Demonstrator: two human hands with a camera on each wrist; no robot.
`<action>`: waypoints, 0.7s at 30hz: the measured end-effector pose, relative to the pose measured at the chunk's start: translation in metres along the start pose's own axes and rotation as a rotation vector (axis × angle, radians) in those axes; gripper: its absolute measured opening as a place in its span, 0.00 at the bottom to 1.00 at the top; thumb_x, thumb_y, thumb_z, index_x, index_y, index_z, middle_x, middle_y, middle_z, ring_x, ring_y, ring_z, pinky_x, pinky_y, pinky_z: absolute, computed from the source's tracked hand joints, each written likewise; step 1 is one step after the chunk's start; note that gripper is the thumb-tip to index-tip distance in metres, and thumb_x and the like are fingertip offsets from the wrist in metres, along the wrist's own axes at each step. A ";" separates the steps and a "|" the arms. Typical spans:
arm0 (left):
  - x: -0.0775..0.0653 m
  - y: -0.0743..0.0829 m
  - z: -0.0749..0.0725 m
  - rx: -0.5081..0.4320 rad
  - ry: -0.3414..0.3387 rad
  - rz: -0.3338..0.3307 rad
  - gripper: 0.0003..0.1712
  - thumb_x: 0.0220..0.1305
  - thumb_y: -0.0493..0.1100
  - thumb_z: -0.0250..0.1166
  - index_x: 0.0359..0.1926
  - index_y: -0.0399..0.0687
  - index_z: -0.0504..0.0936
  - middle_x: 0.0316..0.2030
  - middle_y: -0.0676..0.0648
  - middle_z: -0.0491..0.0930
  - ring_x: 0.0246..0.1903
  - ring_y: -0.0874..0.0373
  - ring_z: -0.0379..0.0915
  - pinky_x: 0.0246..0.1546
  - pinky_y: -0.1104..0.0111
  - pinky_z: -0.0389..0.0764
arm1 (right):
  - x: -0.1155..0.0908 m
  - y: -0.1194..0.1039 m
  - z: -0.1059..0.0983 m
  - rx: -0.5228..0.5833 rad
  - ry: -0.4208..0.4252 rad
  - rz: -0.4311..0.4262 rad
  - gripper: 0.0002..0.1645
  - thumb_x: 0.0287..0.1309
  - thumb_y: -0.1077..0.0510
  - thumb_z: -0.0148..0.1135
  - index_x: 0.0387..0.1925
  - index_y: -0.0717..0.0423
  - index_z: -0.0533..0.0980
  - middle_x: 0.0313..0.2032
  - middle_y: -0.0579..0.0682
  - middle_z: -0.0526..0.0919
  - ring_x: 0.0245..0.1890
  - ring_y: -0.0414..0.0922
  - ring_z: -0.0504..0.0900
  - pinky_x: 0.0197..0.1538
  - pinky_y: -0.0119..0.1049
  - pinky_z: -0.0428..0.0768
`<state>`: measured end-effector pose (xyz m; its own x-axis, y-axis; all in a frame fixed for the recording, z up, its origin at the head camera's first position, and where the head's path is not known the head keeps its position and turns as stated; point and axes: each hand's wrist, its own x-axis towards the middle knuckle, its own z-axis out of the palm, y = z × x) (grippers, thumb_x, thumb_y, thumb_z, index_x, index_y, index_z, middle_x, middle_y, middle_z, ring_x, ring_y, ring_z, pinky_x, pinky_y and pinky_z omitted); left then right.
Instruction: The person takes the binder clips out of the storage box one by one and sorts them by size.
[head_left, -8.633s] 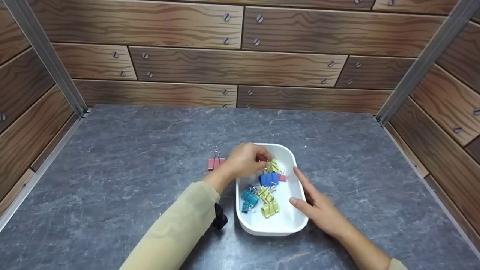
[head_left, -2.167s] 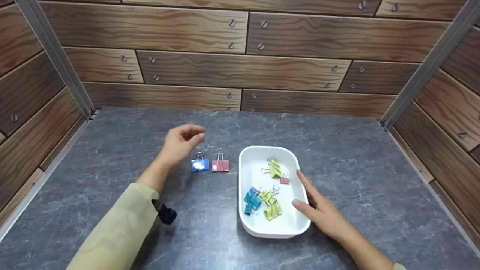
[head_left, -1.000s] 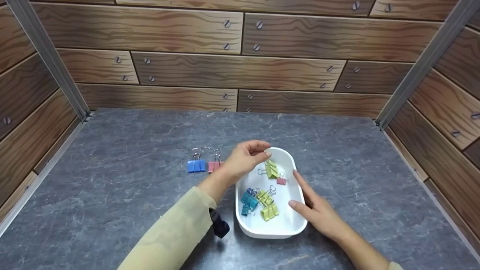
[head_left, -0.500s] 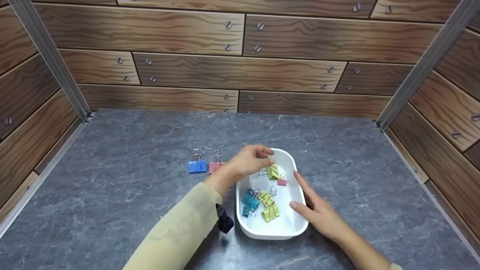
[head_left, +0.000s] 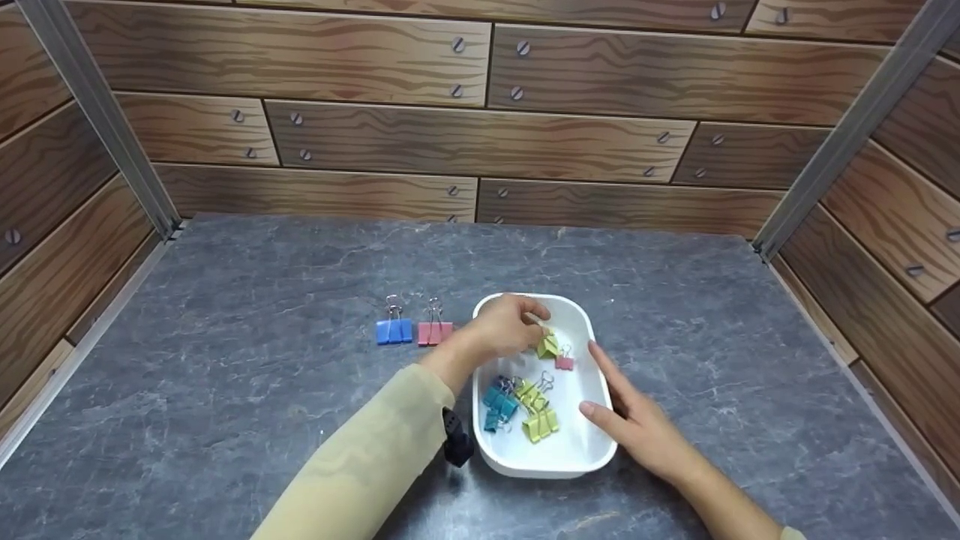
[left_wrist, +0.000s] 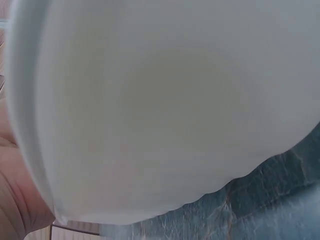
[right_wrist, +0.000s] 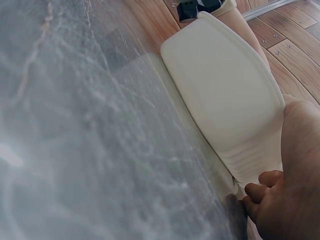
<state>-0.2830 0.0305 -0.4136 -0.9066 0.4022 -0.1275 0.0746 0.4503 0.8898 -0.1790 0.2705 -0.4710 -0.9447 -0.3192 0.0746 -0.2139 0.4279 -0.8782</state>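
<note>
My left hand [head_left: 511, 324] reaches over the far left rim of a white plastic bin [head_left: 574, 450]. Its thumb and fingers pinch a yellow binder clip [head_left: 547, 346], whose upper part they hide. Beside that clip lies a small pink binder clip [head_left: 564, 363]. Nearer me in the bin are teal binder clips [head_left: 499, 405] and more yellow binder clips [head_left: 540, 426]. My right hand [head_left: 637, 424] holds the bin's right side, thumb over the rim and fingers outside. In the right wrist view, fingers [right_wrist: 262, 190] of this hand curl beside the bin wall.
Left of the bin, a blue binder clip [head_left: 394, 331] and a larger pink binder clip [head_left: 435, 334] stand side by side on the grey marbled table [head_left: 225, 375]. Wood-patterned walls [head_left: 375, 135] enclose the back and sides.
A blue binder clip has gone from the bin to the table beside the pink one. My left hand has since returned to the bin and lowered onto the yellow clip. My right hand stays put.
</note>
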 end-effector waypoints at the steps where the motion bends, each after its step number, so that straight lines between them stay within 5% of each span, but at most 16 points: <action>1: 0.000 0.000 0.001 0.006 -0.004 -0.002 0.17 0.75 0.36 0.65 0.61 0.38 0.84 0.46 0.44 0.86 0.40 0.56 0.83 0.39 0.68 0.84 | 0.000 0.000 0.000 -0.002 0.001 0.002 0.49 0.75 0.52 0.64 0.86 0.40 0.49 0.79 0.62 0.61 0.73 0.57 0.69 0.64 0.32 0.75; 6: 0.002 0.000 0.005 0.013 -0.005 -0.005 0.16 0.72 0.33 0.64 0.58 0.35 0.84 0.35 0.47 0.83 0.36 0.51 0.84 0.32 0.69 0.82 | -0.001 0.001 0.000 -0.017 0.007 0.004 0.49 0.75 0.52 0.65 0.86 0.39 0.50 0.78 0.63 0.63 0.72 0.56 0.70 0.63 0.32 0.75; 10: 0.002 0.000 0.008 0.057 0.027 0.019 0.13 0.70 0.30 0.64 0.53 0.34 0.86 0.30 0.50 0.80 0.30 0.58 0.78 0.30 0.72 0.78 | 0.000 0.001 0.000 -0.016 0.008 -0.008 0.49 0.75 0.52 0.65 0.86 0.39 0.50 0.77 0.63 0.65 0.71 0.56 0.72 0.63 0.33 0.75; 21: 0.001 -0.001 0.012 0.137 0.098 0.058 0.08 0.72 0.32 0.65 0.45 0.35 0.89 0.28 0.52 0.80 0.29 0.63 0.74 0.32 0.74 0.76 | -0.001 0.001 0.000 -0.029 0.012 -0.022 0.49 0.74 0.52 0.65 0.86 0.39 0.50 0.76 0.63 0.67 0.71 0.55 0.72 0.63 0.33 0.76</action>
<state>-0.2791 0.0404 -0.4195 -0.9348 0.3541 -0.0289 0.1776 0.5361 0.8252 -0.1788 0.2714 -0.4721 -0.9425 -0.3191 0.0995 -0.2417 0.4451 -0.8622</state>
